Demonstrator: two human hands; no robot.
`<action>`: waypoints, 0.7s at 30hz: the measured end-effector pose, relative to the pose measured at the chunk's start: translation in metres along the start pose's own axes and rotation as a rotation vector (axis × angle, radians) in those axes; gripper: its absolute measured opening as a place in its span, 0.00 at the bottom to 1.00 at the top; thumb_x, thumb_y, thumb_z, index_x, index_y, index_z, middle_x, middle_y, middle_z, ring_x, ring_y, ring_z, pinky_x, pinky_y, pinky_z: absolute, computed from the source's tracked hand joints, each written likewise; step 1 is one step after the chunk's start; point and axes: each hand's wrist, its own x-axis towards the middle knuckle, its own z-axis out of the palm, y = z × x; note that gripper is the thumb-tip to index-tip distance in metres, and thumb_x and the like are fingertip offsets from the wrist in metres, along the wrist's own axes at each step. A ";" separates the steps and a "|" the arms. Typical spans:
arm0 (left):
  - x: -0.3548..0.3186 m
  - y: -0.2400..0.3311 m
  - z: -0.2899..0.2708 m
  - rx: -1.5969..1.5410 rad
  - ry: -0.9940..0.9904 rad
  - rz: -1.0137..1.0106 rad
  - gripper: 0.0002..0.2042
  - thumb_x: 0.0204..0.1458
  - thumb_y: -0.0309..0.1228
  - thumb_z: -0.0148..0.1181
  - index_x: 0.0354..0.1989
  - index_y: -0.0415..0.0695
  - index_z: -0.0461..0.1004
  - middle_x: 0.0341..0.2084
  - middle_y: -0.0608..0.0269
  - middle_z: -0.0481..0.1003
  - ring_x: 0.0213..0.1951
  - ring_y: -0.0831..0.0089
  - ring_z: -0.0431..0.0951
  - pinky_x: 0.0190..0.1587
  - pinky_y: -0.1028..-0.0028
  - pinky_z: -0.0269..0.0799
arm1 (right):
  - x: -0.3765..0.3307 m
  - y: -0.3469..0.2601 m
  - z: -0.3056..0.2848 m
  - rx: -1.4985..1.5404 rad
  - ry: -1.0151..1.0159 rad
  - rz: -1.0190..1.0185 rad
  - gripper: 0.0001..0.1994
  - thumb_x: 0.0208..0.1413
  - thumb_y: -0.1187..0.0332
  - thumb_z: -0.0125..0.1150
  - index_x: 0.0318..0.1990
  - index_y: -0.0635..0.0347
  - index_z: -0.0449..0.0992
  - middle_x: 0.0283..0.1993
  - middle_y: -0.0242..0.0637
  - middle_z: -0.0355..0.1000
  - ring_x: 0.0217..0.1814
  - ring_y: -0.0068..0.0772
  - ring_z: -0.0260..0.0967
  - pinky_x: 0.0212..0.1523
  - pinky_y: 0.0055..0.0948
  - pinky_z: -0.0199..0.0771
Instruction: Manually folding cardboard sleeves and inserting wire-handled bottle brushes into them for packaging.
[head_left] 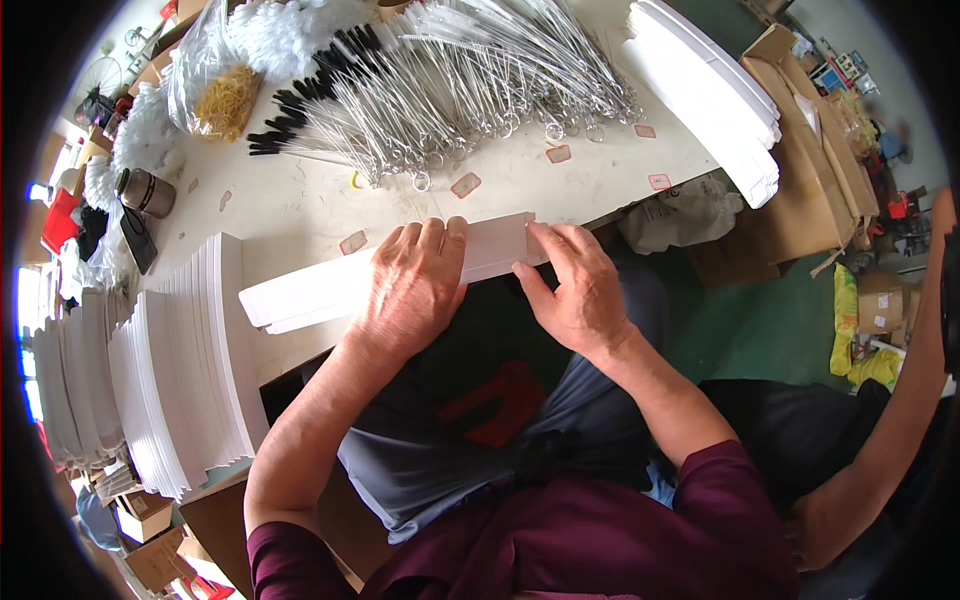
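Observation:
A long, narrow white paper box (pixel 312 294) lies slantwise at the table's near edge, in front of my body. My left hand (pixel 412 290) is laid across its middle, fingers over the far side and the thumb mostly hidden. At the box's right end, my right hand (pixel 585 290) has its fingertips by the end flap and its thumb at the near side, gripping it. Beyond my hands spreads a pile of thin wire brushes (pixel 440 100) with looped ends, some with black bristles.
Stacks of flat white boxes (pixel 190 350) stand at left. More long white boxes (pixel 705 95) lie at far right, beside an open cardboard carton (pixel 800 150). Yellow rubber bands (pixel 225 103), a jar (pixel 146 193) and a dark phone (pixel 138 238) sit at far left. Another person's arm (pixel 890 430) is at right.

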 end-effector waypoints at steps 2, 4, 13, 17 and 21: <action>-0.001 0.001 0.002 0.053 0.040 0.022 0.31 0.41 0.29 0.72 0.56 0.34 0.71 0.42 0.51 0.74 0.45 0.54 0.78 0.49 0.59 0.75 | -0.001 -0.005 0.007 0.059 0.009 0.026 0.20 0.53 0.72 0.71 0.52 0.69 0.75 0.45 0.47 0.74 0.46 0.49 0.75 0.47 0.40 0.79; -0.002 0.001 0.006 0.059 0.010 0.023 0.31 0.41 0.29 0.72 0.57 0.34 0.70 0.43 0.51 0.74 0.44 0.54 0.78 0.49 0.59 0.75 | -0.004 -0.006 0.013 0.288 -0.051 0.250 0.18 0.56 0.71 0.71 0.51 0.71 0.76 0.42 0.45 0.77 0.41 0.40 0.77 0.44 0.34 0.80; -0.013 -0.003 0.023 0.026 0.028 0.049 0.33 0.42 0.29 0.71 0.59 0.33 0.70 0.43 0.51 0.74 0.44 0.54 0.78 0.50 0.60 0.75 | 0.008 -0.004 -0.007 0.860 -0.256 0.665 0.15 0.64 0.67 0.68 0.49 0.71 0.77 0.40 0.37 0.80 0.36 0.20 0.75 0.33 0.22 0.77; -0.013 -0.004 0.023 0.016 0.053 0.073 0.33 0.41 0.30 0.72 0.59 0.34 0.70 0.44 0.52 0.74 0.44 0.55 0.79 0.50 0.60 0.76 | 0.014 0.007 -0.018 1.000 -0.354 0.761 0.17 0.65 0.64 0.66 0.50 0.73 0.77 0.38 0.38 0.79 0.27 0.18 0.73 0.21 0.19 0.72; -0.012 -0.004 0.018 0.000 0.040 0.068 0.32 0.40 0.30 0.72 0.58 0.34 0.71 0.44 0.52 0.75 0.44 0.56 0.79 0.49 0.61 0.76 | 0.024 0.001 -0.027 1.090 -0.461 0.888 0.19 0.68 0.61 0.61 0.55 0.71 0.76 0.38 0.34 0.75 0.21 0.19 0.69 0.18 0.20 0.67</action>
